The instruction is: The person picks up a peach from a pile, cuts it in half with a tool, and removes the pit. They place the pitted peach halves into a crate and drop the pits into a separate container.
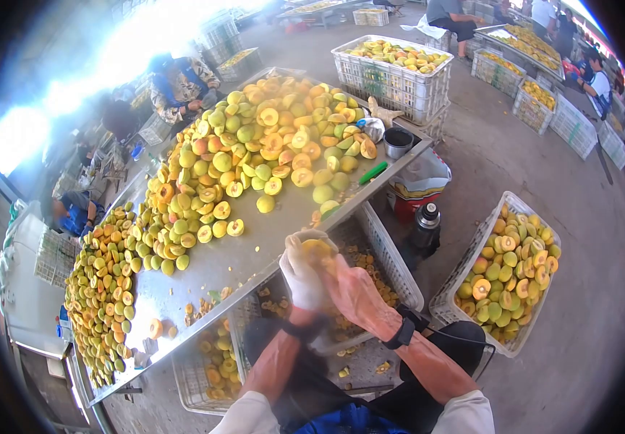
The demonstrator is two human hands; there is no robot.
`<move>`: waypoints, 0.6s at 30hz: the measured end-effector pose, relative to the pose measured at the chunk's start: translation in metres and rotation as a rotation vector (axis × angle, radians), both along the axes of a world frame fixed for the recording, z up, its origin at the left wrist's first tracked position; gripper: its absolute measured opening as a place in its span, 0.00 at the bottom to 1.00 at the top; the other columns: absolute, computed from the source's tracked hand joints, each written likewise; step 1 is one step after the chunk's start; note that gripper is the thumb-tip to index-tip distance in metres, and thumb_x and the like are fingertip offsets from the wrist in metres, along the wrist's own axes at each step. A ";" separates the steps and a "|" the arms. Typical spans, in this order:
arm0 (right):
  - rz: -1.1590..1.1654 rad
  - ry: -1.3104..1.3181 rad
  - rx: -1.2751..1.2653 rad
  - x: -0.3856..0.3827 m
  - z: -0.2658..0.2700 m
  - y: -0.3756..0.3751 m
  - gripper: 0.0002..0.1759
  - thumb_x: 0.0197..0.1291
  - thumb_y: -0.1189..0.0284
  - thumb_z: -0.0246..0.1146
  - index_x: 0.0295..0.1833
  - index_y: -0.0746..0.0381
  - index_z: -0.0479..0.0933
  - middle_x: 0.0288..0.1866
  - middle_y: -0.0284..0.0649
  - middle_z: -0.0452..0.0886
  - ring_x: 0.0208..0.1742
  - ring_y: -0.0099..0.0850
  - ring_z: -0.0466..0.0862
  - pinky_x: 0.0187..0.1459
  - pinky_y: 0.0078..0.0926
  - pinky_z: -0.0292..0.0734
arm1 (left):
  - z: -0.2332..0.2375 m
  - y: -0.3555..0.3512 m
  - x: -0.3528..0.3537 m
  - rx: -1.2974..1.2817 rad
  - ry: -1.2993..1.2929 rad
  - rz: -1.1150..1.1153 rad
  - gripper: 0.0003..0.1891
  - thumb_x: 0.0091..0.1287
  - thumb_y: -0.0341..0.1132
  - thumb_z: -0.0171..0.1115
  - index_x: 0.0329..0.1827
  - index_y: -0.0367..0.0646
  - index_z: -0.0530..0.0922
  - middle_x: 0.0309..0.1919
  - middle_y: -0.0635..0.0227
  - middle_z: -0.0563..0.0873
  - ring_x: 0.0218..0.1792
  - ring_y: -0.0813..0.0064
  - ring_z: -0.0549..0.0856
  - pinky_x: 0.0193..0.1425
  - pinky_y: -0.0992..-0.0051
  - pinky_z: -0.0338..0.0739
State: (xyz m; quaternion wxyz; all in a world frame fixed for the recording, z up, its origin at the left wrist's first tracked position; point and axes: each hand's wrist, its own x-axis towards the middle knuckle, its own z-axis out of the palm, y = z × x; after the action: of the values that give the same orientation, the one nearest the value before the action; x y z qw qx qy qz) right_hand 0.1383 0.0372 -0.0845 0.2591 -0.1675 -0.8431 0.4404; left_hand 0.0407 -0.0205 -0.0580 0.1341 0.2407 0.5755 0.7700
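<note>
My left hand (pixel 302 273), in a pale glove, is wrapped around a yellow-orange fruit half (pixel 317 250) just off the table's near edge. My right hand (pixel 356 291), bare with a black band at the wrist, presses against the same fruit; whether it also holds a tool is hidden. Both hands are above a crate (pixel 392 269) with small pits and scraps in it. Ahead of them, a big heap of green and orange fruit (pixel 218 160), much of it cut in half, covers part of the metal table (pixel 254 239).
A green-handled tool (pixel 373 172) and a dark cup (pixel 398 142) are at the table's right edge. A black thermos (pixel 425 226) stands on the floor beside a crate of fruit halves (pixel 506 272). Another worker (pixel 179 87) sits across the table. More filled crates (pixel 393 72) stand behind.
</note>
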 end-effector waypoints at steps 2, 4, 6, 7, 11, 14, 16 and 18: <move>-0.009 0.013 -0.038 0.000 0.001 -0.002 0.16 0.75 0.66 0.63 0.47 0.69 0.70 0.26 0.62 0.81 0.31 0.64 0.84 0.32 0.56 0.78 | 0.000 -0.001 -0.001 -0.020 0.046 0.004 0.28 0.87 0.50 0.42 0.46 0.34 0.84 0.36 0.64 0.89 0.37 0.76 0.86 0.44 0.74 0.80; -0.007 0.032 -0.058 0.002 0.004 0.000 0.16 0.75 0.66 0.63 0.46 0.69 0.70 0.25 0.62 0.81 0.31 0.64 0.84 0.32 0.56 0.77 | -0.004 -0.001 -0.004 -0.031 0.083 0.004 0.29 0.87 0.50 0.42 0.45 0.34 0.84 0.36 0.64 0.89 0.37 0.75 0.86 0.44 0.74 0.80; 0.018 0.055 -0.064 0.004 0.006 -0.001 0.16 0.76 0.66 0.63 0.46 0.69 0.70 0.25 0.62 0.80 0.31 0.64 0.84 0.31 0.55 0.77 | -0.005 -0.004 -0.006 -0.042 0.092 0.000 0.29 0.87 0.50 0.42 0.44 0.34 0.85 0.35 0.64 0.89 0.37 0.75 0.86 0.44 0.74 0.80; 0.037 0.064 -0.048 0.004 0.004 0.000 0.16 0.76 0.66 0.63 0.46 0.69 0.70 0.25 0.63 0.80 0.31 0.64 0.83 0.31 0.55 0.77 | -0.003 -0.004 -0.006 -0.045 0.083 -0.010 0.29 0.87 0.50 0.42 0.43 0.34 0.85 0.35 0.64 0.89 0.36 0.76 0.86 0.44 0.74 0.80; 0.126 -0.024 -0.083 0.008 0.002 0.004 0.11 0.73 0.72 0.61 0.54 0.67 0.74 0.36 0.63 0.81 0.38 0.64 0.84 0.35 0.53 0.78 | 0.010 -0.006 -0.003 -0.086 0.140 -0.043 0.29 0.87 0.49 0.43 0.39 0.34 0.85 0.31 0.63 0.88 0.34 0.76 0.86 0.42 0.75 0.79; 0.178 -0.086 -0.144 0.014 0.009 0.011 0.13 0.72 0.74 0.60 0.58 0.65 0.75 0.41 0.63 0.82 0.42 0.64 0.83 0.37 0.51 0.78 | 0.010 -0.010 -0.010 -0.114 0.143 -0.140 0.30 0.86 0.48 0.42 0.38 0.33 0.86 0.28 0.62 0.88 0.32 0.75 0.86 0.40 0.75 0.79; 0.195 -0.042 -0.179 0.017 0.010 0.011 0.12 0.73 0.72 0.60 0.57 0.66 0.75 0.40 0.62 0.82 0.40 0.62 0.83 0.37 0.49 0.78 | 0.008 -0.013 -0.014 -0.168 0.174 -0.198 0.31 0.86 0.50 0.43 0.37 0.33 0.85 0.29 0.63 0.88 0.32 0.75 0.85 0.39 0.74 0.79; 0.207 0.059 -0.207 0.016 0.010 0.013 0.13 0.75 0.68 0.61 0.54 0.67 0.75 0.35 0.59 0.82 0.36 0.59 0.85 0.37 0.46 0.78 | 0.009 -0.016 -0.018 -0.220 0.180 -0.270 0.30 0.85 0.51 0.44 0.37 0.33 0.84 0.29 0.63 0.88 0.31 0.75 0.85 0.37 0.74 0.79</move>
State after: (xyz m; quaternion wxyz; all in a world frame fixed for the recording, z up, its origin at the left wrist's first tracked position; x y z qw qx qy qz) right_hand 0.1547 0.0499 -0.0740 0.2180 -0.0923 -0.7982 0.5539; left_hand 0.0226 -0.0363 -0.0493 0.2098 0.3674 0.6281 0.6530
